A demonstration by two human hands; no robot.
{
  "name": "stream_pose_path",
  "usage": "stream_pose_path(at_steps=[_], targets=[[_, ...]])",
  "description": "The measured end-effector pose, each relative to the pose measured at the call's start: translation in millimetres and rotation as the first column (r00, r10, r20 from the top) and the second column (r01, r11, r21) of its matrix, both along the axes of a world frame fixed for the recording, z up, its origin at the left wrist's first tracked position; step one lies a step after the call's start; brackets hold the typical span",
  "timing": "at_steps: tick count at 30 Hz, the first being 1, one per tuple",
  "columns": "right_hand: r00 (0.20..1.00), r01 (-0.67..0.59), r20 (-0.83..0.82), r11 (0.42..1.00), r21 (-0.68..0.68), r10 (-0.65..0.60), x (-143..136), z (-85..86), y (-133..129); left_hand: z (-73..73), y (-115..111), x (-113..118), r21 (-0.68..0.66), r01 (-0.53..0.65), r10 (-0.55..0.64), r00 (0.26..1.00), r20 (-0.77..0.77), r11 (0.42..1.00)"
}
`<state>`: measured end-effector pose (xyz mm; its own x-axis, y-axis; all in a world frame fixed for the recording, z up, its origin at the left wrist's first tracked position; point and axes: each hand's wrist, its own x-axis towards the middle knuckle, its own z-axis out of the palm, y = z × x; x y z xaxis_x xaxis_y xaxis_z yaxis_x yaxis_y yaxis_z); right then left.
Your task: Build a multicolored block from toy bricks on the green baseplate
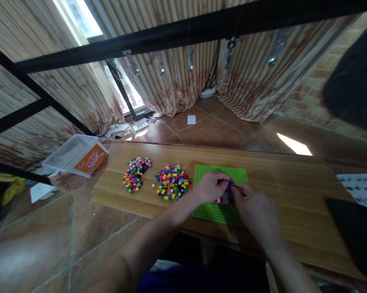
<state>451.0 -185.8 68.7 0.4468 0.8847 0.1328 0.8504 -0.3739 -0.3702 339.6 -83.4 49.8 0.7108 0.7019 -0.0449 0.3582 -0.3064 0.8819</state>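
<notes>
A green studded baseplate (201,217) lies on the wooden table in front of me. On its middle is a small build of red, white and blue toy bricks (221,200), partly covered by my hands. My left hand (212,187) reaches over the plate from the left, its fingers closed in a pinch at a blue toy brick (230,184). From the right, the fingers of my right hand (258,205) are closed on the same blue brick. Its underside is hidden, so I cannot tell whether it touches the build.
Left of the plate lie a heap of mixed small bricks (172,183) and a curved pile of bricks (134,175). A clear plastic box (65,156) with an orange label stands at the table's left end. A black flat object (354,232) and a printed sheet (359,189) are at right.
</notes>
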Motion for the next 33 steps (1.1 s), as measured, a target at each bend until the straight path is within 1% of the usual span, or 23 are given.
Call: stream_pose_path(at_steps=[3,6,10,18,24,26,29,31,33], targets=[[0.998,-0.008,0.064,1.000,0.002,0.008,-4,-1.7,-2,0.0,-1,0,-0.014,-0.005,0.005,1.000,-0.007,1.000],[0.998,-0.008,0.066,1.000,-0.010,0.009,-5,-4.1,-6,1.5,-2,0,-0.014,-0.014,0.014,1.000,-0.004,1.000],[0.998,-0.014,0.059,1.000,-0.018,0.015,-5,-6.0,-12,3.8,-2,-1,-0.014,0.004,-0.004,1.000,-0.003,1.000],[0.996,-0.013,-0.084,0.998,0.066,0.019,-3,-12.4,-17,1.5,-1,0,-0.032,0.010,-0.010,1.000,-0.003,0.999],[0.997,-0.004,-0.082,0.995,0.102,0.012,-4,-15.6,-16,0.7,-1,1,-0.060,0.005,-0.002,0.999,0.051,0.998],[0.997,-0.003,-0.076,0.994,0.107,0.011,-5,-15.6,-16,-0.8,-1,4,-0.088,-0.009,0.015,0.997,0.072,0.996],[0.996,0.026,-0.090,0.994,0.110,-0.016,-7,-15.4,-16,-3.5,-1,9,-0.143,-0.067,0.079,0.993,0.082,0.987],[0.992,0.044,-0.125,0.993,0.112,-0.029,-8,-15.4,-16,-4.4,-1,12,-0.173,-0.098,0.112,0.991,0.073,0.980],[0.980,0.066,-0.192,0.990,0.123,-0.042,-9,-16.4,-16,-4.0,-1,13,-0.189,-0.113,0.128,0.989,0.067,0.975]])
